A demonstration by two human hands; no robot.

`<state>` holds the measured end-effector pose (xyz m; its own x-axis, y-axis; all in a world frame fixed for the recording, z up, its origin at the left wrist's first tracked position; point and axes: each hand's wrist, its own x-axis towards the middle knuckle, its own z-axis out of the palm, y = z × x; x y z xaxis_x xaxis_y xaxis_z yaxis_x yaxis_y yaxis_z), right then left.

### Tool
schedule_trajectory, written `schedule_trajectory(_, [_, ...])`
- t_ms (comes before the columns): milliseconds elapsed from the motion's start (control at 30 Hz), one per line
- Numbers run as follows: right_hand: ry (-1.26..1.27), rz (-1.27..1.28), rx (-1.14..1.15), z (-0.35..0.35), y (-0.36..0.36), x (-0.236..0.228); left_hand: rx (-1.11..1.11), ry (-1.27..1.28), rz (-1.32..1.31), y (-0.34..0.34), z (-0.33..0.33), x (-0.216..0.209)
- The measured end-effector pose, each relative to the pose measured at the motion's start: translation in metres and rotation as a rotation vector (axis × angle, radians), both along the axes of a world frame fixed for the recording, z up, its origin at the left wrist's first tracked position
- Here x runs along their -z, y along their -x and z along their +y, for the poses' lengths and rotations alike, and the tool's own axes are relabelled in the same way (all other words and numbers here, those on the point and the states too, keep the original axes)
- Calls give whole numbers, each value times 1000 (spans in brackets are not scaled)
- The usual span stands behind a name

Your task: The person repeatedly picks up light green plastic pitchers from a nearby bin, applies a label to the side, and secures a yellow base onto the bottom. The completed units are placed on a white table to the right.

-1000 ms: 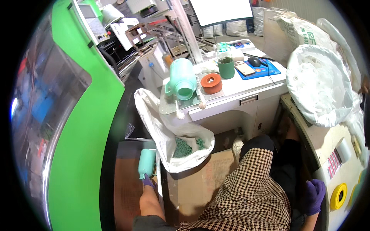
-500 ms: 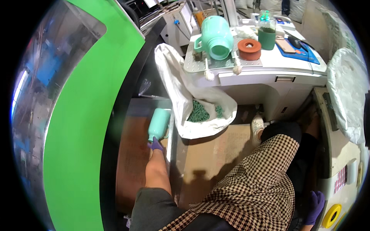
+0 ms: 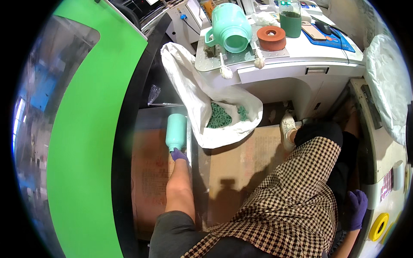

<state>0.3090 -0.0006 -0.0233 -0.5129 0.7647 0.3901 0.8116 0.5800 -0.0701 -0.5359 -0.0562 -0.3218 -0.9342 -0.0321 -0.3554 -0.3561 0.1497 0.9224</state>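
Observation:
A mint-green jug (image 3: 176,129), shaped like a bottle, lies with its narrow neck toward me over the cardboard-lined metal bin (image 3: 189,161) on my left. My left hand (image 3: 179,155), in a purple glove, grips it by the neck. Whether the jug rests on the cardboard or is held above it, I cannot tell. Beside my right thigh, near the cabinet, my right hand (image 3: 356,208) hangs in a purple glove, its fingers loosely apart with nothing visible in them. Right of the bin stands an open white sack (image 3: 202,103) holding green granules (image 3: 220,116).
A larger mint jug (image 3: 230,28) lies on the desk (image 3: 275,69) beside a brown tape roll (image 3: 271,39), a green-covered glass (image 3: 291,23), a phone (image 3: 313,32) and a mouse (image 3: 323,28). A green machine panel (image 3: 81,142) bounds the left. A yellow ring (image 3: 378,226) lies at right.
The jug has turned from slanting to nearly straight ahead, and its side handle no longer shows. My right hand has come up beside my thigh. The whole view has shifted slightly.

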Motion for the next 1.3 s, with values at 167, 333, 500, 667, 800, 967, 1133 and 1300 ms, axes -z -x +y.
schedule_trajectory(167, [26, 86, -56, 19, 10, 5, -209, 126, 559, 57, -110, -39])
schedule_trajectory(333, [30, 61, 9, 1, 22, -8, 153, -13, 562, -37, -125, -142])
schedule_trajectory(500, [16, 169, -181, 19, 52, -11, 776, 432, 1144, -92, -138, -187])
schedule_trajectory(667, [-44, 223, -375, 21, 98, -35, 979, 653, 1259, -161, -71, -251])
schedule_trajectory(800, [21, 255, -351, 10, 99, -25, 791, 1216, 1229, -118, -123, -188])
schedule_trajectory(967, [182, 266, -232, -7, 64, 10, 830, 1247, 614, -90, -177, -147])
schedule_trajectory(1133, [155, 243, -191, -6, 50, 17, 699, 1095, 495, -90, -140, -167])
schedule_trajectory(1300, [161, 270, -185, -7, 55, 20, 647, 1339, 179, -85, -122, -163])
